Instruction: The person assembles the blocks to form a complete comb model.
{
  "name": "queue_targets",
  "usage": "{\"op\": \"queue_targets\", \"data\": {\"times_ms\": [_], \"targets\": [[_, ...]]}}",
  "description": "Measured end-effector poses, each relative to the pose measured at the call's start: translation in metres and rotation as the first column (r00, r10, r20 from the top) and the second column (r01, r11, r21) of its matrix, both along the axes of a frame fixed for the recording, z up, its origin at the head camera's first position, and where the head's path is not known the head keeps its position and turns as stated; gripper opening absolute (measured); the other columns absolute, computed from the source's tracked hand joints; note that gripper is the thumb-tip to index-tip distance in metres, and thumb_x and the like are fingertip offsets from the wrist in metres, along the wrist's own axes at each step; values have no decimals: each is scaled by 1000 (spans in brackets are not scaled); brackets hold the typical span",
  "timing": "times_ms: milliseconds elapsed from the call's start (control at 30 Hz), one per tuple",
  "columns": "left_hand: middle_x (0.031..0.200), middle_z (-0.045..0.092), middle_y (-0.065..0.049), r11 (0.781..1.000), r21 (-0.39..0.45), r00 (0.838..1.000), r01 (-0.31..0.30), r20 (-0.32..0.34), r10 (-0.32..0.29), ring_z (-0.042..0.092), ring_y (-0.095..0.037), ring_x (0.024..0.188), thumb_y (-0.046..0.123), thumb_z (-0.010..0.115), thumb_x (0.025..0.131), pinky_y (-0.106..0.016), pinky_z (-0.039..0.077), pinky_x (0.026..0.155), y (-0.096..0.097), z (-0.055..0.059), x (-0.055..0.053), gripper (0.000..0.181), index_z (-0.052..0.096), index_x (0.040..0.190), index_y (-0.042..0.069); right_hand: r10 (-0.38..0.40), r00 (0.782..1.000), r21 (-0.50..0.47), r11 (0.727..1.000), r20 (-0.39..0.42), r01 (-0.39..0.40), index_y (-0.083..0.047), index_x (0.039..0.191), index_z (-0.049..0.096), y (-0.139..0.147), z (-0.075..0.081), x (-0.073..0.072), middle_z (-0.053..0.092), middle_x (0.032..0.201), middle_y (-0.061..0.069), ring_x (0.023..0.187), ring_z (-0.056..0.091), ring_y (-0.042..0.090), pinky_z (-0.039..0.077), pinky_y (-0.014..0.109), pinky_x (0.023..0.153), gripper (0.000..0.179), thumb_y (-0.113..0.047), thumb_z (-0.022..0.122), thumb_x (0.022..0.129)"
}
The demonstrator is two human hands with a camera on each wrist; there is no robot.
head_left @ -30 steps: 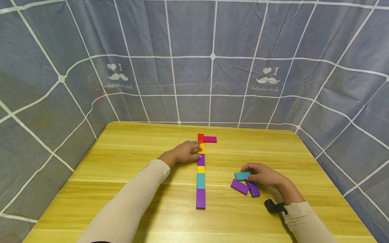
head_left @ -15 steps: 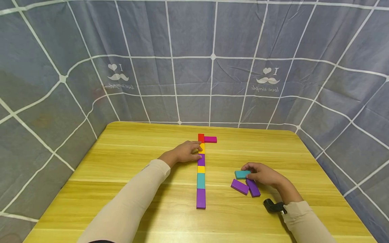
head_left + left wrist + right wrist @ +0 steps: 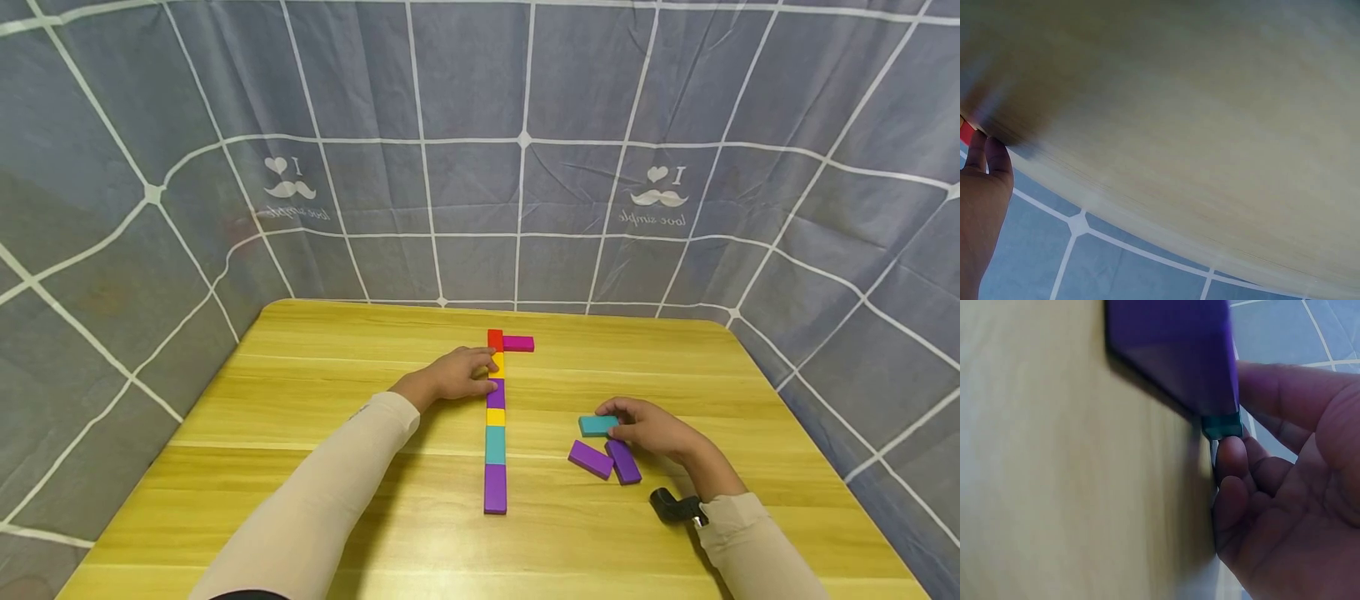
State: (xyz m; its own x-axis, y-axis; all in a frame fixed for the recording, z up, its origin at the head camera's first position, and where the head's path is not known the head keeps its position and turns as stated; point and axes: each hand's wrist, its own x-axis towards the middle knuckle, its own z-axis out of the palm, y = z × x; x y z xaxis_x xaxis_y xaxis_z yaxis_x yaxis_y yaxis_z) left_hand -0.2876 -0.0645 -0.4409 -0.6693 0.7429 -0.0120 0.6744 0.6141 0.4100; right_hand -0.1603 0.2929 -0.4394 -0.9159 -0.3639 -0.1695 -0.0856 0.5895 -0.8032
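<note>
A grey cloth (image 3: 472, 83) with white grid lines hangs in folds round the back and both sides, printed twice with a heart, a moustache and backward lettering. Below it spreads a wooden table (image 3: 420, 537) with yellowish grain. Two pale sleeves come in from the near edge, the left sleeve (image 3: 322, 492) showing at greater length than the right sleeve (image 3: 757, 546). Down the middle of the table a straight row of blocks (image 3: 496, 423) runs away from the person, end to end. The right hand (image 3: 648, 427) is well to the right of the row, its thumb and fingers bent closely about the right end of a loose teal block, pinching it at table level. The left hand (image 3: 453, 375) reaches in from the row's left side, fingers loosely extended, a gap between thumb and forefinger; it touches the blocks without gripping any. A black curved piece (image 3: 673, 506) sticks out by the right wrist. In the row, nearest first, lie a purple block (image 3: 495, 490), a teal block (image 3: 495, 446), a short yellow one, another purple under the left thumb, a second yellow under the fingers and a red block (image 3: 496, 338). Near the right hand, the loose teal block (image 3: 595, 427) lies just beyond two angled purple blocks (image 3: 591, 459). A magenta block (image 3: 518, 343) lies crosswise against the red one's right side.
</note>
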Motion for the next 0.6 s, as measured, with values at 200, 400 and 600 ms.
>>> {"op": "queue_targets", "data": {"times_ms": [200, 400, 600], "targets": [[156, 37, -12, 1000, 2, 1000, -2, 5, 2, 34, -33, 143, 36, 61, 98, -43, 23, 118, -2, 0, -1, 38, 62, 127, 11, -7, 1000, 17, 1000, -5, 7, 1, 123, 59, 0, -1, -3, 55, 100, 12, 88, 47, 25, 44, 28, 69, 29, -4, 62, 95], [156, 38, -12, 1000, 3, 1000, 0, 6, 0, 34, -33, 143, 36, 61, 98, -44, 23, 118, -3, -1, -2, 39, 62, 127, 11, -1, 1000, 24, 1000, -13, 1, 1, 123, 59, 0, -1, -2, 55, 100, 11, 88, 48, 25, 45, 29, 71, 27, -3, 61, 96], [156, 37, -10, 1000, -5, 1000, -11, 13, 11, 34, -33, 143, 37, 61, 98, -43, 25, 118, -2, -1, -1, 39, 62, 127, 12, 19, 1000, 6, 1000, -11, -19, 2, 126, 57, 1, -1, 1, 56, 104, 13, 91, 50, 26, 47, 30, 73, 31, -2, 61, 95]]}}
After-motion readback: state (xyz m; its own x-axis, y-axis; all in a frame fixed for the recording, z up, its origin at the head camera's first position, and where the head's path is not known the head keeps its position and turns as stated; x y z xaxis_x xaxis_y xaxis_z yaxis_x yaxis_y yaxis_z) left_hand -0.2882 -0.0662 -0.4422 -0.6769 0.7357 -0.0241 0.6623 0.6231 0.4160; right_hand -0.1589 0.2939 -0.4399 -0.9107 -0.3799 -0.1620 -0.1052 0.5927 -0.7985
